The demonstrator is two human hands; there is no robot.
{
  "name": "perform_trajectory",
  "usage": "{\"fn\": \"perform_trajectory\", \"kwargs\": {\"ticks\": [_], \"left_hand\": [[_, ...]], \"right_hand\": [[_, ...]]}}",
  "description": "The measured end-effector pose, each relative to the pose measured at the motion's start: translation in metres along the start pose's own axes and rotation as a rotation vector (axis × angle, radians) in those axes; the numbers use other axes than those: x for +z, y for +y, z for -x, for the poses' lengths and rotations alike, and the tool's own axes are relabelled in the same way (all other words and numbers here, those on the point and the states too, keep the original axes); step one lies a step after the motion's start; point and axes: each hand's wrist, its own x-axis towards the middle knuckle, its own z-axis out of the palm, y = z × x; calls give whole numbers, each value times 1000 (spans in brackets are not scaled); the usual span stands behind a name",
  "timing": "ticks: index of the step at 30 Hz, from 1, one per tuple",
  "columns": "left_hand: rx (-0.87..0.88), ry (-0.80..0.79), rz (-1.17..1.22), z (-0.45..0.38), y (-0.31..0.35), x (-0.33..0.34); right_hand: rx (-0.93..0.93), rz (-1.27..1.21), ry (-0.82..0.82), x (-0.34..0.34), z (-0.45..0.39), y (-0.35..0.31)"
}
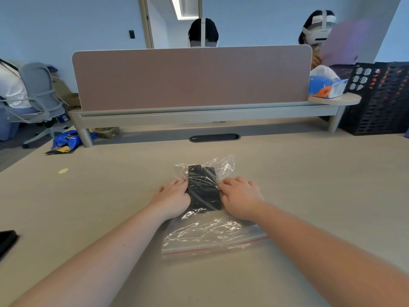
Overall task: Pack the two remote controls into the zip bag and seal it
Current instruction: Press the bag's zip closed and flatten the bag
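Observation:
A clear zip bag [205,233] lies flat on the light wooden table [309,185], its red-lined zip strip at the near edge. Two black remote controls [203,187] lie side by side inside it, in the far half. My left hand [173,199] presses on the bag against the left side of the remotes. On their right side rests my right hand [240,197], fingers curled on the plastic. Both hands touch the remotes through the bag. Whether the zip strip is closed I cannot tell.
A pinkish desk divider [192,78] stands across the far side, with two people wearing headsets behind it. A black device [6,241] lies at the table's left edge. A black crate [380,98] and a blue packet [325,85] sit far right. A cable slot [214,137] is mid-table.

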Motion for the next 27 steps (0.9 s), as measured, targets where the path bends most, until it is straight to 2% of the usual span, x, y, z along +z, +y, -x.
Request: {"fn": "perform_trajectory", "kwargs": {"ticks": [4,11,18,27], "left_hand": [[2,-6,1,-9,-5,2],[-11,84,-48,6,-9,5],[-62,106,-119,30,-16,11],[-102,69,-90,58,-22,10]], "right_hand": [[32,-15,-37,-4,-3,-1],[122,-79,83,4,16,10],[178,-159,60,9,34,20],[193,-169,-2,-2,52,18]]}}
